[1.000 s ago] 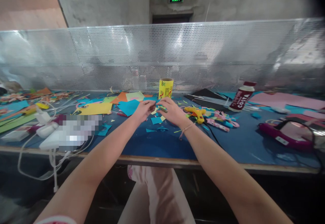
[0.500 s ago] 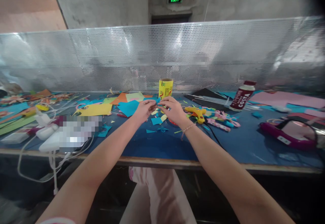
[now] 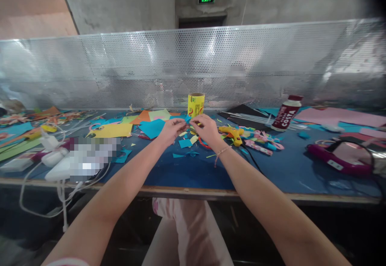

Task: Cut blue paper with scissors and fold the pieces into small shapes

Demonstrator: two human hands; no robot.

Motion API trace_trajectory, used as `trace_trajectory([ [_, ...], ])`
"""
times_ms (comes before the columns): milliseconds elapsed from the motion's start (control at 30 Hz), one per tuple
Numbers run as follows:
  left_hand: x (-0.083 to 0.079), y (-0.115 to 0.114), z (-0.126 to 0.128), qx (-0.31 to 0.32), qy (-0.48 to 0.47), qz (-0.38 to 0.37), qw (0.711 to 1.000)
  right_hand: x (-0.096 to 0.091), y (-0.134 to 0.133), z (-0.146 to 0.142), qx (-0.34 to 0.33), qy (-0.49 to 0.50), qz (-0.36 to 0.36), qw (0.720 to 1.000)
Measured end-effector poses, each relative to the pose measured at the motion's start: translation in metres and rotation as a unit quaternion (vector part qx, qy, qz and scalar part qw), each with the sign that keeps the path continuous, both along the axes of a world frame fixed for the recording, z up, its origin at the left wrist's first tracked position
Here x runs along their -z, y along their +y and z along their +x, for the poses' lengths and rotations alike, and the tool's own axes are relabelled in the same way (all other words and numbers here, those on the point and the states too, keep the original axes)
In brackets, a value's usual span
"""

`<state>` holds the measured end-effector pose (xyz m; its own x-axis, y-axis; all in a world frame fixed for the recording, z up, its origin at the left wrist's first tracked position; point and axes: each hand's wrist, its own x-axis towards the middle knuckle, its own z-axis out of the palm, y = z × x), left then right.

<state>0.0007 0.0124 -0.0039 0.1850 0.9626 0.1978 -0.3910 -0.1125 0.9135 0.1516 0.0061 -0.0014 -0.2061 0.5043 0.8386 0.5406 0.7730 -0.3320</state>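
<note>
Left hand and right hand pinch a small paper scrap together above the blue table.

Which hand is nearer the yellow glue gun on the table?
Right. The right hand sits just to the left of the glue gun, close beside it; the left hand is farther left, on the other side of the right hand.

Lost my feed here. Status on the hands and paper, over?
Left hand and right hand pinching small paper piece together. Glue gun beside right hand, not touching.
</note>
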Motion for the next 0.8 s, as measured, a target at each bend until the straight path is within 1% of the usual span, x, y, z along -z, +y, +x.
trace_trajectory([
  [100, -0.0003, -0.0018, 0.0008, 0.004, 0.015, 0.003, 1.000, -0.0008, -0.0005, -0.0008, -0.006, 0.026, -0.011, 1.000],
  [167, -0.0003, -0.0026, 0.0011, 0.000, 0.023, 0.013, 1.000, -0.0002, -0.0002, -0.0017, -0.012, 0.050, -0.031, 0.998],
  [333, -0.0005, -0.0032, 0.0019, -0.006, 0.035, 0.020, 0.999, 0.0024, 0.0023, -0.0037, -0.013, 0.114, -0.127, 0.985],
  [400, -0.0007, -0.0036, 0.0023, -0.002, 0.041, 0.022, 0.999, 0.0032, 0.0031, -0.0045, -0.018, 0.129, -0.153, 0.980],
  [633, 0.0025, -0.0035, 0.0026, 0.000, 0.064, 0.038, 0.997, 0.0022, 0.0015, -0.0062, -0.011, 0.144, -0.168, 0.975],
  [800, 0.0069, -0.0002, 0.0022, 0.006, 0.076, 0.045, 0.996, 0.0029, 0.0023, -0.0062, -0.008, 0.151, -0.160, 0.975],
])
